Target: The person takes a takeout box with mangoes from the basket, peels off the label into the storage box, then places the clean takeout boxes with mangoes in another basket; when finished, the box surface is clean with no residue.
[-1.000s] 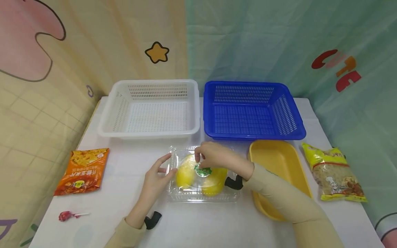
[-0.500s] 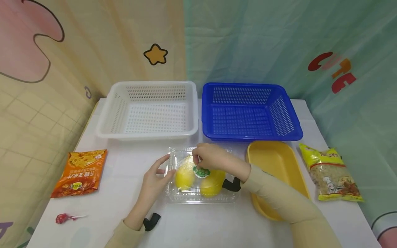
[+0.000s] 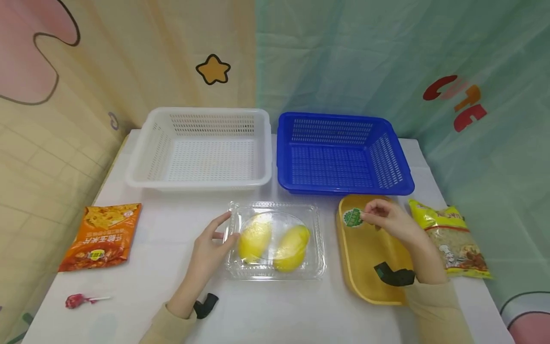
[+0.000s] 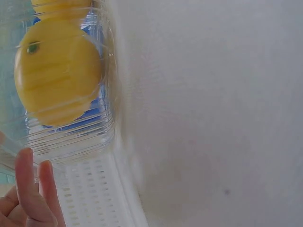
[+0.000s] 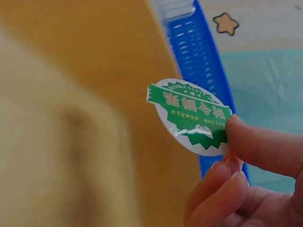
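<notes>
In the head view a clear plastic clamshell box (image 3: pixel 275 274) with two yellow mangoes, such as this mango (image 3: pixel 292 248), sits mid-table with its lid down. My left hand (image 3: pixel 209 253) holds the box's left edge, thumb over the rim and fingers at the side; its fingertips (image 4: pixel 23 158) show beside the ribbed wall in the left wrist view. Over the yellow tray (image 3: pixel 371 267), my right hand (image 3: pixel 393 222) pinches a round green-and-white sticker (image 5: pixel 191 118) by its edge between thumb and fingers. The sticker's printed face shows in the right wrist view.
Behind the box stand a white basket (image 3: pixel 199 184) and a blue basket (image 3: pixel 343 188), side by side. An orange snack bag (image 3: pixel 105 236) and a red lollipop (image 3: pixel 76 300) lie at the left. A yellow-topped food bag (image 3: pixel 455 243) lies beyond the tray.
My right hand has peeled the green sticker off the box lid and carried it right, over the yellow tray. The left hand has stayed at the box's left edge.
</notes>
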A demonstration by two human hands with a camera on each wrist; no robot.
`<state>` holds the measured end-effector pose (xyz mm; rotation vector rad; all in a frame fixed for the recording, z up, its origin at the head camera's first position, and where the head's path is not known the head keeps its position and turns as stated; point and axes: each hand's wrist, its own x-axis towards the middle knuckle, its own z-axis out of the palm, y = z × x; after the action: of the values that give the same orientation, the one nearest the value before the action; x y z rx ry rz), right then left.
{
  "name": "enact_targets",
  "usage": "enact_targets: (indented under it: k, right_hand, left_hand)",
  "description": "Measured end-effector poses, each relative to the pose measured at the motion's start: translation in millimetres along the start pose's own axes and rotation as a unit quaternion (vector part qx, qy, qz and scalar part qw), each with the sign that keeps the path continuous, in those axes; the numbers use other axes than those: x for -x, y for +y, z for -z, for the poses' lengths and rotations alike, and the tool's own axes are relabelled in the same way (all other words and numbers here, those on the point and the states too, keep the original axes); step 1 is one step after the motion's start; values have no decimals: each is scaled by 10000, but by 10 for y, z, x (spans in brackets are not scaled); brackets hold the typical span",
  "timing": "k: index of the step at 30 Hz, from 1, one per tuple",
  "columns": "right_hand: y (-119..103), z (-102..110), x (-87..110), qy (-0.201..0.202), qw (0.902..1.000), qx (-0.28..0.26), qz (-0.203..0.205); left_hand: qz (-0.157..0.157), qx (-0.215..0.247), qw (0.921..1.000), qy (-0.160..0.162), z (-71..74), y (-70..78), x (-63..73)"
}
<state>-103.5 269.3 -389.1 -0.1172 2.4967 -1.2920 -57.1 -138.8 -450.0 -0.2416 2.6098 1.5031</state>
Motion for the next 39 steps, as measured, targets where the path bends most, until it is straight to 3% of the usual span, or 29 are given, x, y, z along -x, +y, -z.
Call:
enact_targets:
  k: [3,5,10,18,28,34,39]
  right_hand:
    - [342,53,-5,-175,9965,-218,-784]
    - [458,47,-32,-313,9925,-151,-1171]
    - [525,21,-120,-482,9853,413,-1585]
    - [593,-67,-238,-321,9823,832,-1648]
    - [592,-88,-250,-45,9814,1131,-1551]
    - [663,-16,-245,-262,9889,577,-1343]
    - [550,164,-147,-229,9925,-167,-1186]
  left_hand:
    - [12,16,10000,-21,20,1,2]
    - [5,8,10000,-20,26,-4,1]
    - [8,-36,10000,-2,33,-17,1]
    - [144,-158,9998,20,15,-7,6]
    - [137,-197,9997,64,-7,1,-2]
    - [54,-218,9997,65,-9,10,-1]
    - [-2,-215,9998,29,-11,12,-3]
